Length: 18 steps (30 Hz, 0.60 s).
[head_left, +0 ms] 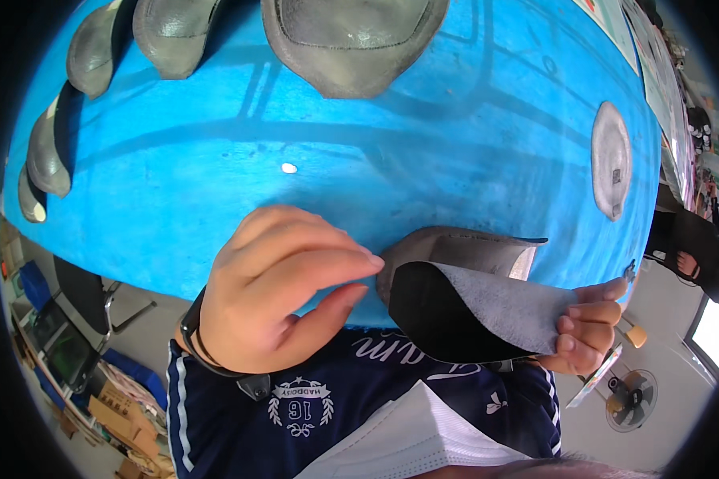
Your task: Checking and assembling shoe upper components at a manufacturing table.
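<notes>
My right hand grips one end of a curled black piece of material with a fuzzy grey underside, its fingers wrapped round the edge. Close behind that piece, a curved grey leather-like piece, resembling part of a shoe upper, stands on the blue table. Beside its left end is my left hand, fingers curled, with a gap between thumb and forefinger and nothing seen in it. The forefinger tip is at the grey piece's edge; whether it touches, I cannot tell.
Several similar curved grey pieces line the far and left table edge. A flat grey oval piece lies at the right, and a small white scrap near the middle. A fan and a chair stand beyond the table.
</notes>
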Available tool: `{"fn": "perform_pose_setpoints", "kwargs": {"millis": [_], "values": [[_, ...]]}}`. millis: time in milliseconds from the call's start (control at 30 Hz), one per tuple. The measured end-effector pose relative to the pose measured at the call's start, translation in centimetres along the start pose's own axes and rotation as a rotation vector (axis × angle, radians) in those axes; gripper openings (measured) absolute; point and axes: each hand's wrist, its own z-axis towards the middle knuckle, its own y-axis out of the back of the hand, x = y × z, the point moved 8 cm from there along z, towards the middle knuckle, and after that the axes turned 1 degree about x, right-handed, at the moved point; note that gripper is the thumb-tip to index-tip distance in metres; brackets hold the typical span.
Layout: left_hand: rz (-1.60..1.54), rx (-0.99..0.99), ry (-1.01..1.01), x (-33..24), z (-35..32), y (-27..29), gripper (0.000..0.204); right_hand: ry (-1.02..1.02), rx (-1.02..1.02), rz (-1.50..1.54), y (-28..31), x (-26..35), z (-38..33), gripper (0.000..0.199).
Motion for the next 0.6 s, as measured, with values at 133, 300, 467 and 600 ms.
{"fn": "perform_pose_setpoints", "kwargs": {"millis": [133,300,467,600], "values": [[0.139,-0.042,0.007,-0.3,0.4,-0.3,0.029,0.011,0.073,-0.003,-0.4,0.3,-0.1,0.009],[0.163,-0.100,0.014,0.0,-0.1,-0.2,0.027,-0.081,0.054,-0.092,-0.9,0.3,0.4,0.005],[0.176,-0.085,0.004,-0.2,0.2,0.2,0.027,-0.096,0.142,-0.082,-1.5,0.0,0.9,0.003],[0.181,-0.070,-0.003,-0.3,0.0,0.1,0.024,-0.054,0.089,-0.031,-0.9,0.1,0.7,0.003]]}}
